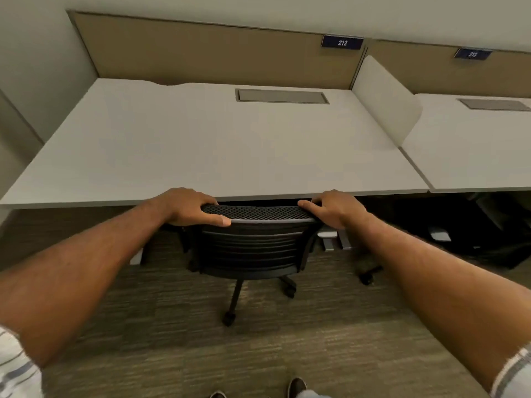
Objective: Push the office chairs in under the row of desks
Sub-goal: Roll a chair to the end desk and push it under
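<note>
The grey-brown striped carpet (pixel 287 349) fills the lower half of your view, and the long white rectangular desk (pixel 201 145) spans the middle, its front edge running just above your hands. Behind it stands a tan fabric back panel (pixel 201 53) with a dark blue number plate reading 212 (pixel 342 42) at its upper right corner. A white side divider (pixel 385 101) separates this desk from the neighbouring white desk (pixel 474 150) on the right, whose own plate reads 213 (pixel 472 54). A grey rectangular cable hatch (pixel 281 96) sits flush in the desk top toward the back.

The black mesh-backed office chair (pixel 253 248) faces the desk, its seat hidden beneath the desk top and the top of its backrest just beside the front edge. Its black wheeled base (pixel 230 314) stands out on the carpet toward you.

Your left hand (pixel 186 206) wraps the left end of the backrest's top rail, thumb lying along the near side. Your right hand (pixel 336 206) closes over the right end, index finger stretched along the rail. Both arms reach forward, nearly straight.

The toes of your dark shoes (pixel 297 386) show at the bottom edge.
</note>
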A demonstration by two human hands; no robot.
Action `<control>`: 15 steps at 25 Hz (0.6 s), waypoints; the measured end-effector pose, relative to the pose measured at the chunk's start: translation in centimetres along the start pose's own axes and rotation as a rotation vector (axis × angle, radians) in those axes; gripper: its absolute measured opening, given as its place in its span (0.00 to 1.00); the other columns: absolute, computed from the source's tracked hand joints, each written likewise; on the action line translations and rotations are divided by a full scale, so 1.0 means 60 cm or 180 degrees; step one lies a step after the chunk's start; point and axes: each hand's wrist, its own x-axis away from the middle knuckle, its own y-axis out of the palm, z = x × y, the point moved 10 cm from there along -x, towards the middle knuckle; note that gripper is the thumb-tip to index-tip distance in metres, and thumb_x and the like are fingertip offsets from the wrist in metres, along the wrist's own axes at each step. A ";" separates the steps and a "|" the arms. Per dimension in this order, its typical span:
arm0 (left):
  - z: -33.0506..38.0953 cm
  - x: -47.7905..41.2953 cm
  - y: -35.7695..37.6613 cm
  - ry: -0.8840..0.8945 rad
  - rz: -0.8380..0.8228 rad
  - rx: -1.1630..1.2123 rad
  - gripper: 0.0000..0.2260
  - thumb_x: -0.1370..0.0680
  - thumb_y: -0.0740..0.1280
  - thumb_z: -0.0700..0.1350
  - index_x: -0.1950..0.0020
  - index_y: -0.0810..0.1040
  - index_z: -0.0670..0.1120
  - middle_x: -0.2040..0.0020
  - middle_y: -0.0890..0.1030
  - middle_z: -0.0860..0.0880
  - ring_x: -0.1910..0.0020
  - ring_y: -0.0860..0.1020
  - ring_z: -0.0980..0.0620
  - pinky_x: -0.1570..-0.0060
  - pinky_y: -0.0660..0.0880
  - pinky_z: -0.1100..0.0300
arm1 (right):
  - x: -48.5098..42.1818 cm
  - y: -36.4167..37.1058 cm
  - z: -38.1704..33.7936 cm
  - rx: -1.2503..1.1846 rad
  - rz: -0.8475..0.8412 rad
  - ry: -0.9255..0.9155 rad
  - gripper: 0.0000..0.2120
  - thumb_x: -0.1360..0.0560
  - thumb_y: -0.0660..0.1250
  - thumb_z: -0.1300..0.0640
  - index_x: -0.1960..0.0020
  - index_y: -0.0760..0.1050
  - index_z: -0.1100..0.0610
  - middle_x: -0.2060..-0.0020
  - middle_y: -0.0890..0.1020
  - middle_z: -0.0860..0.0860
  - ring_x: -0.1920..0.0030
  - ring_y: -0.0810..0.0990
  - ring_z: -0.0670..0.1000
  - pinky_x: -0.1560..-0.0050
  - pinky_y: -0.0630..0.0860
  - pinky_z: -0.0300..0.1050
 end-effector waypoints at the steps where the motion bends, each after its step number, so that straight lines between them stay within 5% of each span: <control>1: -0.002 -0.010 -0.006 -0.0012 0.0096 0.0004 0.56 0.45 0.47 0.88 0.27 0.72 0.58 0.31 0.78 0.52 0.37 0.75 0.50 0.43 0.69 0.53 | -0.012 -0.002 0.008 0.0006 -0.0011 -0.0054 0.33 0.21 0.50 0.27 0.44 0.85 0.49 0.61 0.82 0.45 0.59 0.78 0.48 0.58 0.70 0.47; 5: 0.003 -0.045 -0.012 -0.0085 0.0181 0.0132 0.53 0.46 0.46 0.89 0.32 0.74 0.60 0.42 0.81 0.57 0.48 0.76 0.55 0.50 0.70 0.55 | -0.061 -0.013 0.031 0.0116 0.0049 -0.0248 0.33 0.21 0.49 0.27 0.46 0.84 0.49 0.62 0.82 0.45 0.60 0.77 0.47 0.61 0.68 0.44; 15: 0.026 -0.092 -0.043 -0.0348 0.0297 0.0195 0.49 0.44 0.50 0.87 0.33 0.75 0.61 0.42 0.82 0.58 0.45 0.77 0.55 0.43 0.73 0.53 | -0.122 -0.041 0.082 0.0198 0.0091 -0.0256 0.32 0.21 0.50 0.27 0.54 0.82 0.49 0.66 0.79 0.45 0.58 0.79 0.52 0.58 0.71 0.48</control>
